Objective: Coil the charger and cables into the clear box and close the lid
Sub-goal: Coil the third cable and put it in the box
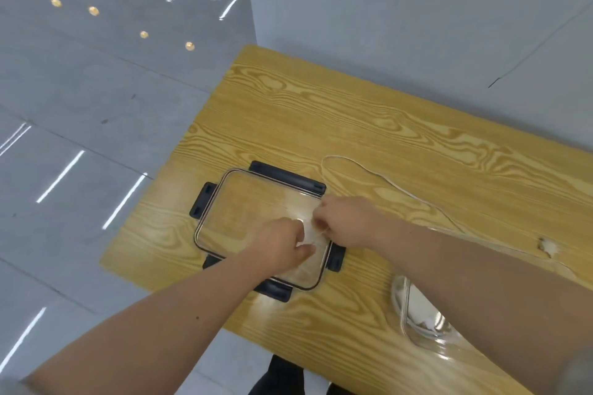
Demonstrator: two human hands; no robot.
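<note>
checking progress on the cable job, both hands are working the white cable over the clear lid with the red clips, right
Not quite: the clips are black, not red, as the head view shows. The rest holds: the left hand and right hand are working the white cable over the clear lid.

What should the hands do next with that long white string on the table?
Probably pull in more of the white cable and wind another loop. Both hands, left and right, pinch one end above the clear lid, while most of the cable lies loose across the wooden table, not coiled.
</note>
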